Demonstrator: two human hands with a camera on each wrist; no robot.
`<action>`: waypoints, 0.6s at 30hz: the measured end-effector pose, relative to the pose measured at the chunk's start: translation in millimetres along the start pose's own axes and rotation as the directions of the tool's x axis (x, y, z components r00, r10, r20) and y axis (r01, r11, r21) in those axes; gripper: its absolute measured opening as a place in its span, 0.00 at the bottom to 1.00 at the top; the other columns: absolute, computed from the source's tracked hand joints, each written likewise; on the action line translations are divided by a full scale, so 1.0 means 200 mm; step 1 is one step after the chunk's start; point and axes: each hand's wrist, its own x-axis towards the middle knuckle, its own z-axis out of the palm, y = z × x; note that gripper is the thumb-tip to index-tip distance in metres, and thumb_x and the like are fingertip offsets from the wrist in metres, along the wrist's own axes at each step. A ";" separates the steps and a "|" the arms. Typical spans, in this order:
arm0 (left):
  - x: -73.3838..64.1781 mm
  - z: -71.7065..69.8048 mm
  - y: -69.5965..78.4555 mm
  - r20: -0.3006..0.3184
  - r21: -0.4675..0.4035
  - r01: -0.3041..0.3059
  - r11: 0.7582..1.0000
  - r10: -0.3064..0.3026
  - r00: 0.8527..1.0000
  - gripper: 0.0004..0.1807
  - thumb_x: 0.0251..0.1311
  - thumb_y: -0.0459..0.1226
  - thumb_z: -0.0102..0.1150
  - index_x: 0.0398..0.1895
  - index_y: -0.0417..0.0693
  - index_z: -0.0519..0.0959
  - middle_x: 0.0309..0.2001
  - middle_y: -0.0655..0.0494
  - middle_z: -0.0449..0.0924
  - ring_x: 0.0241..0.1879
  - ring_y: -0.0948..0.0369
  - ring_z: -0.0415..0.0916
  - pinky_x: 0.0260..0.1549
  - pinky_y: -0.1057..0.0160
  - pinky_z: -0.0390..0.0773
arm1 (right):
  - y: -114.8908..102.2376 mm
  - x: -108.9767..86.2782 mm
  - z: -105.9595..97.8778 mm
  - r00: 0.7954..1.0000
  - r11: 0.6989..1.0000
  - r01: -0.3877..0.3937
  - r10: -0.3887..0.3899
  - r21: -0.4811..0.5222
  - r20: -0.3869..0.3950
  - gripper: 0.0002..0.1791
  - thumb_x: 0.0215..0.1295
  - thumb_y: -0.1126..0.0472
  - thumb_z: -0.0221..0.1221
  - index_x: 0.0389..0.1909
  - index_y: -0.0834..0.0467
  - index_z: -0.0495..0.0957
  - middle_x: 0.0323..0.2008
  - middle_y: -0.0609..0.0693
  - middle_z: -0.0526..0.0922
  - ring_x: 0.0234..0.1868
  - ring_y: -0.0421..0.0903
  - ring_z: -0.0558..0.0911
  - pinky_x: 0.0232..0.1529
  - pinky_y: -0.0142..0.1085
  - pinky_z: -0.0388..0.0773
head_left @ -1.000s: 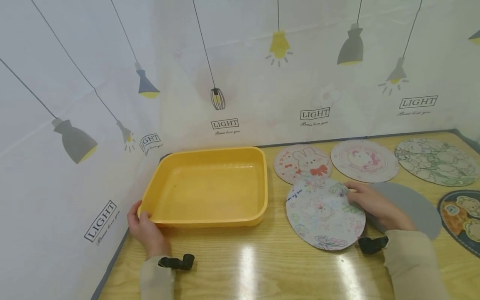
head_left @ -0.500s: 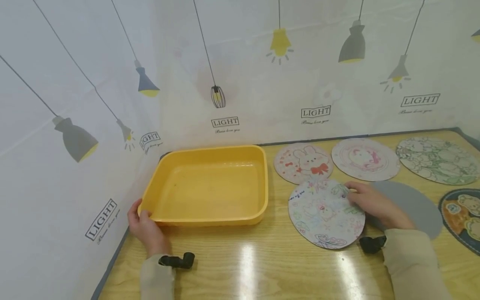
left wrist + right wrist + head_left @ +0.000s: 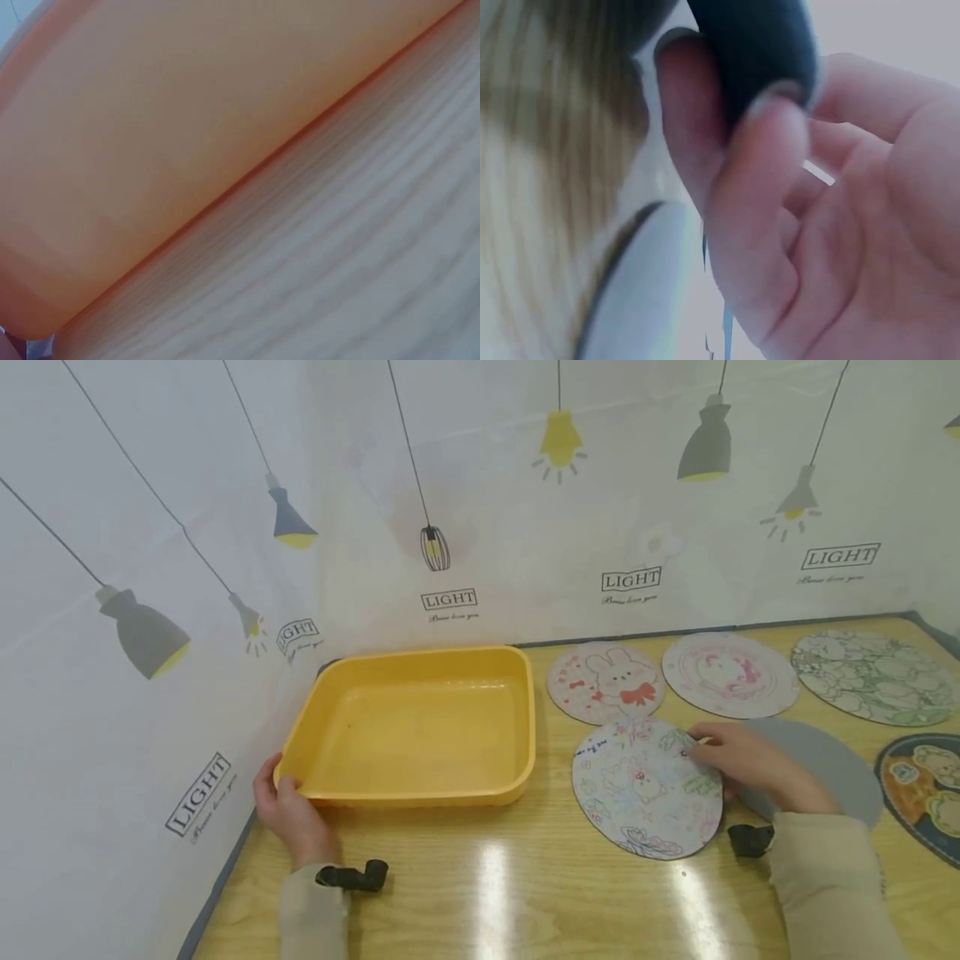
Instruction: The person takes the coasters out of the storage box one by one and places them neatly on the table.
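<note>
A yellow plastic basin (image 3: 420,797) stands at the left of the table, and my left hand (image 3: 292,818) grips its front left corner with the thumb over the rim. Its outer side wall (image 3: 187,135) fills much of the left wrist view. My right hand (image 3: 757,764) pinches the right edge of a round white mat (image 3: 648,793) printed with coloured doodles, tilted above the table. In the right wrist view the fingers (image 3: 765,165) close on the dark underside (image 3: 765,45) of that mat. Behind this hand lies a plain grey disc (image 3: 817,768), partly covered by it.
Along the back lie a round bunny mat (image 3: 606,683), a pink-patterned mat (image 3: 727,675) and a green floral mat (image 3: 873,677). A dark mat with bears (image 3: 926,793) is at the right edge. White fabric printed with lamps (image 3: 525,527) encloses the table's back and left.
The doodled mat tilts slightly more, its right edge drawn in to the left. My left hand keeps its hold on the basin, which has not moved on the table.
</note>
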 end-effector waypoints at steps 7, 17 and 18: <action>0.01 0.00 0.00 -0.005 -0.017 0.009 1.000 -0.009 1.000 0.24 0.52 0.25 0.35 0.52 0.48 0.70 0.56 0.55 0.66 0.50 0.57 0.67 0.42 0.66 0.70 | 0.01 -0.02 -0.02 1.000 0.998 -0.001 0.001 -0.059 0.003 0.18 0.62 0.60 0.50 0.48 0.67 0.71 0.36 0.55 0.77 0.23 0.46 0.75 0.24 0.39 0.75; 0.01 0.00 0.01 -0.003 -0.041 0.004 0.999 -0.004 1.000 0.24 0.51 0.25 0.35 0.51 0.47 0.70 0.55 0.54 0.67 0.49 0.56 0.68 0.40 0.66 0.71 | 0.05 -0.01 -0.04 1.000 0.985 -0.021 0.023 -0.169 0.009 0.18 0.58 0.58 0.55 0.42 0.70 0.73 0.32 0.53 0.77 0.26 0.44 0.76 0.26 0.37 0.74; 0.02 0.00 0.00 -0.003 -0.044 0.000 0.999 0.000 1.000 0.24 0.51 0.25 0.35 0.51 0.46 0.70 0.55 0.54 0.67 0.49 0.56 0.68 0.39 0.65 0.71 | 0.05 -0.01 -0.04 1.000 0.985 -0.025 0.026 -0.171 0.005 0.19 0.57 0.58 0.56 0.42 0.70 0.73 0.33 0.53 0.78 0.26 0.44 0.76 0.26 0.37 0.75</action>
